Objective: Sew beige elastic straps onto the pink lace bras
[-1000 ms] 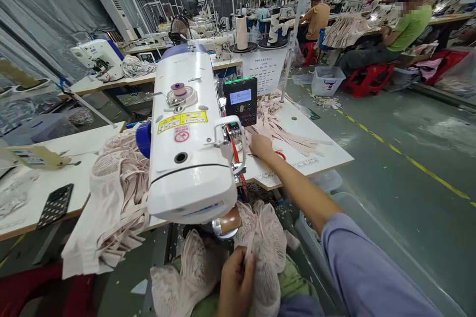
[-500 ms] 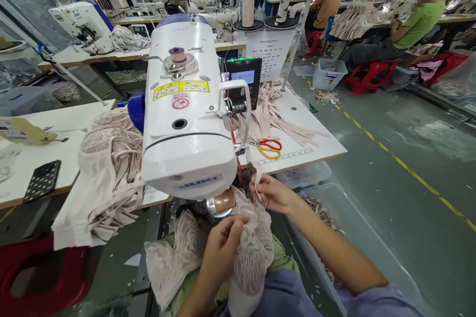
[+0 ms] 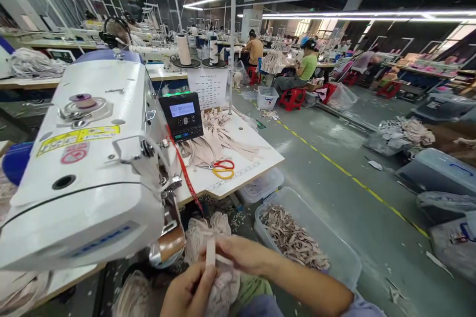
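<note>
Low in front, beside the white sewing machine (image 3: 100, 193), my two hands are close together over a beige lace bra (image 3: 223, 290). A narrow beige strap (image 3: 210, 251) stands upright between them. My left hand (image 3: 189, 287) is closed, its thumb against the strap's lower end and the bra's edge. My right hand (image 3: 240, 253) is closed at the strap's upper part; its fingertips are partly hidden. More of the lace fabric (image 3: 195, 235) hangs behind the hands, near the machine's copper-coloured lower arm (image 3: 171, 242). Another lace cup (image 3: 136, 297) lies at the lower left.
Red-and-yellow-handled scissors (image 3: 223, 169) lie on the white table (image 3: 247, 133) near beige straps (image 3: 208, 143). A clear bin (image 3: 334, 252) of fabric strips stands on the floor at right. A control screen (image 3: 182, 115) adjoins the machine. A person in green (image 3: 308, 67) sits farther off.
The view has swung right and up. My right hand has come down from beside the table edge to my left hand, bringing the strap against the bra.
</note>
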Demonstrator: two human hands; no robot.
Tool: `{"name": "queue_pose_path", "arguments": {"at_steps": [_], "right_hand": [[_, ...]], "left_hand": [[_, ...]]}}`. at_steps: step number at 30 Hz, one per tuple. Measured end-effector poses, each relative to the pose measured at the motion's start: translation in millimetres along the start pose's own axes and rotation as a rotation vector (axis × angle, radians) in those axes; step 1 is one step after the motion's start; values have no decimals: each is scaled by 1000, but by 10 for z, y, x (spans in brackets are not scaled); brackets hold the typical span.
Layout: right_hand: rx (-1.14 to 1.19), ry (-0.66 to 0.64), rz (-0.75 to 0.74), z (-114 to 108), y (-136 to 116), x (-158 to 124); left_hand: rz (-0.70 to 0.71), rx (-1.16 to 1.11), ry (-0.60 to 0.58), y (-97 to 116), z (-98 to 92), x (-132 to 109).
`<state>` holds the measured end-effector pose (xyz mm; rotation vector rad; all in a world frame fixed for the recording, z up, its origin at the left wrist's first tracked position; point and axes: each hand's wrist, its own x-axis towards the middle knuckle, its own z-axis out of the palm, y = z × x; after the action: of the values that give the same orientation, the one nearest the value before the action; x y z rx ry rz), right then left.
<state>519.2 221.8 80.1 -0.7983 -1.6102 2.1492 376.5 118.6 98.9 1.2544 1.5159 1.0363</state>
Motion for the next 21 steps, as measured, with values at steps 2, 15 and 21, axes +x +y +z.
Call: {"name": "queue_pose_path", "arguments": {"at_steps": [2,15,21], "right_hand": [[30,149,-36,-106,-86,23],[-231,45,-101,21,-713,670],[-739,226,-387,142,-762,873]], "left_hand": [[94,85,-2,71,17,10],[91,509,403,145,-475,-143],[112,260,178,50,-610,-144]]}}
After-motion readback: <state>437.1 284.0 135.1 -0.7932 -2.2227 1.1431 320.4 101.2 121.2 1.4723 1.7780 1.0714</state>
